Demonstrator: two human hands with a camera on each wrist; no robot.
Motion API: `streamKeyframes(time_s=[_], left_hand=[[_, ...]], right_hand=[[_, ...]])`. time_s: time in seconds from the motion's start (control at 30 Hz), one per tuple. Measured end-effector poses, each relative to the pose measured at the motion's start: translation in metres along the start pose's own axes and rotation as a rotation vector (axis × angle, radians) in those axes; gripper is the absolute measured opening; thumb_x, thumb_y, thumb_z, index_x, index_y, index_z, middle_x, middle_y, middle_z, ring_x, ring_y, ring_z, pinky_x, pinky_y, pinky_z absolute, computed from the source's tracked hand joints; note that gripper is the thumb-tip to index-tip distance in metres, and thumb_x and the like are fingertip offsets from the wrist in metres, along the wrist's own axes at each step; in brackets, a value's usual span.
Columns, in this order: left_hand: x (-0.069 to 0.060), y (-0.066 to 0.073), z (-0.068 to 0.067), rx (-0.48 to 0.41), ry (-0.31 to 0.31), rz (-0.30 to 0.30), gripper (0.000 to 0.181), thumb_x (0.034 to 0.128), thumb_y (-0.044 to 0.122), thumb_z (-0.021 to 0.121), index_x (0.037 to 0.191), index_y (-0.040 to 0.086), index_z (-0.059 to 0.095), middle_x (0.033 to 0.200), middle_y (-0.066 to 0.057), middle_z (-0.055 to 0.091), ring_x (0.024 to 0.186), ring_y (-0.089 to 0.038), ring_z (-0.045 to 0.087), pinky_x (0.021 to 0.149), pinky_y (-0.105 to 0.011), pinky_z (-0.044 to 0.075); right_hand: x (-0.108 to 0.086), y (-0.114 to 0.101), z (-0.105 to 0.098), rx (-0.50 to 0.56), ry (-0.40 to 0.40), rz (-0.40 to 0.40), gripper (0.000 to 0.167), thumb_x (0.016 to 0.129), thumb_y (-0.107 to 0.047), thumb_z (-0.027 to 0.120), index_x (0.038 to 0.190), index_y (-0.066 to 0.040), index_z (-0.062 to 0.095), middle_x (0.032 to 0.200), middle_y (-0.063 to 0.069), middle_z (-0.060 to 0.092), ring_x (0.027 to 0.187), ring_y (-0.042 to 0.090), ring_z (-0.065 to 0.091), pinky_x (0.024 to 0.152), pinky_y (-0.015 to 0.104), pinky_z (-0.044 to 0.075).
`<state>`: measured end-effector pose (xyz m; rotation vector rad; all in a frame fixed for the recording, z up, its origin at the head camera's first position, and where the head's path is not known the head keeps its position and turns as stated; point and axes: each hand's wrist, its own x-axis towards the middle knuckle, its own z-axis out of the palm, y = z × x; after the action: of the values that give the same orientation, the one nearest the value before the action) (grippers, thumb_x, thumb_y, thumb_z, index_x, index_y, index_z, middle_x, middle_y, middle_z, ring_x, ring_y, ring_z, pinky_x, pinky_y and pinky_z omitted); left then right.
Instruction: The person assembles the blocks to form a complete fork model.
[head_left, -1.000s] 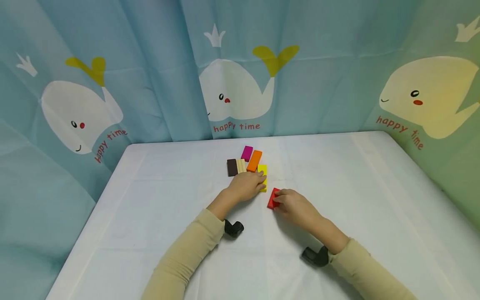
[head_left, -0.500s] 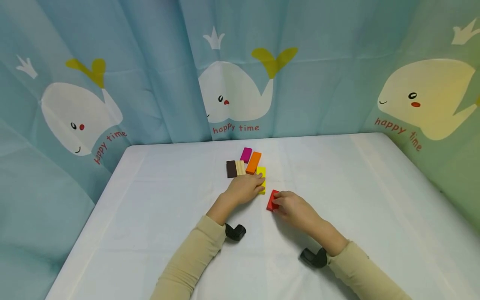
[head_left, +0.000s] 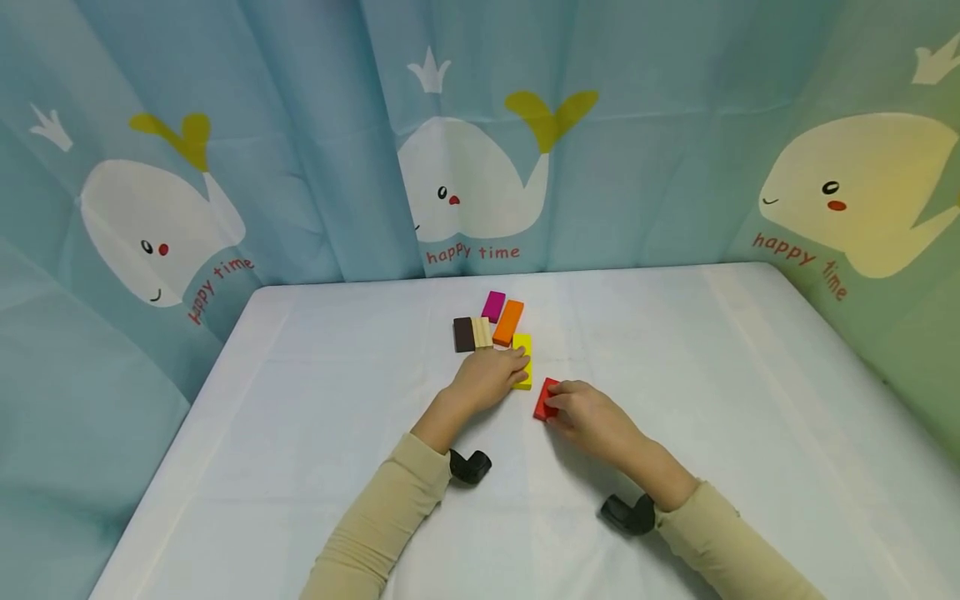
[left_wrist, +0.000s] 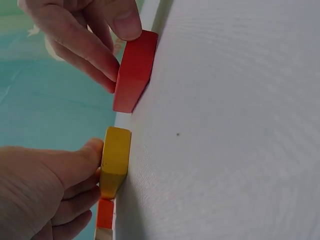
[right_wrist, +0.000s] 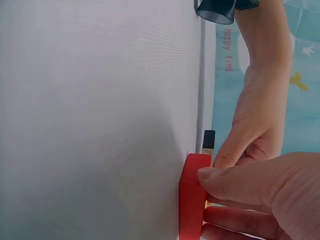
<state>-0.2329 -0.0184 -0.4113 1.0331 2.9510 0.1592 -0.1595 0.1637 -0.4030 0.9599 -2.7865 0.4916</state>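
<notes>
My left hand (head_left: 487,379) pinches the yellow block (head_left: 526,375), which lies on the table at the right of a small group of blocks. In the left wrist view, its thumb is against one face of the yellow block (left_wrist: 115,155). Nearer and to the right, my right hand (head_left: 596,421) grips the red block (head_left: 542,407) between thumb and fingers. The right wrist view shows the thumb on the edge of the red block (right_wrist: 192,200), low on the tabletop. A gap separates the red block from the yellow one.
Beyond my left hand lie an orange block (head_left: 508,323), a magenta block (head_left: 493,306), pale wood blocks (head_left: 482,332) and a dark brown block (head_left: 463,335). A patterned curtain (head_left: 330,167) hangs behind the white table (head_left: 712,375). Black devices are at both wrists.
My left hand and the yellow block have shifted slightly toward the near edge, beside the orange block. My right hand and the red block have barely moved.
</notes>
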Motion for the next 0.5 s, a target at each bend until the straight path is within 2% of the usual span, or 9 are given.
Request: streamKeyframes(time_s=[0.5], left_hand=[[-0.0065, 0.0031, 0.0001, -0.007, 0.025, 0.015, 0.038, 0.0965, 0.032, 0.047, 0.13, 0.016, 0.054, 0.134, 0.001, 0.048, 0.118, -0.016, 0.049, 0.097, -0.033, 0.038]], right_hand=[[-0.0038, -0.0056, 0.0032, -0.01, -0.008, -0.038, 0.021, 0.071, 0.0, 0.076, 0.09, 0.006, 0.07, 0.096, 0.016, 0.065, 0.092, 0.029, 0.06, 0.081, 0.039, 0.049]])
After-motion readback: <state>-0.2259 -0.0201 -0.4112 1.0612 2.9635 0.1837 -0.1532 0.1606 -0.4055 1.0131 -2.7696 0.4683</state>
